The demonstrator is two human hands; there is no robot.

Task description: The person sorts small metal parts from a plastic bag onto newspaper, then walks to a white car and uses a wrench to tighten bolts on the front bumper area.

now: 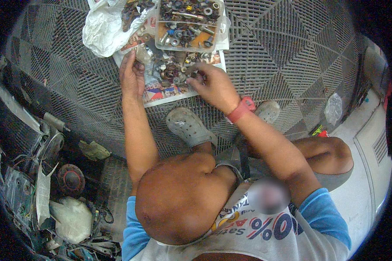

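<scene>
Fingers: on the left hand (133,80) they curl beside a clear plastic bag, but I cannot tell whether they grip it; on the right hand (215,85) they bend inward with the tips close together, and what they may pinch is too small to tell.
Floor: gray slatted mat (292,52) under everything.
Newspaper: printed sheets (163,93) on the mat, in front of the person.
Box: clear divided box (183,48) at the far side of the newspaper, with bolts (207,29) and washers inside.
White bag: crumpled sack (101,35) left of the box.
Clear bag: small bag (144,55) at the left fingertips.
Pile: loose metal parts (172,73) on the newspaper, between the hands.
</scene>
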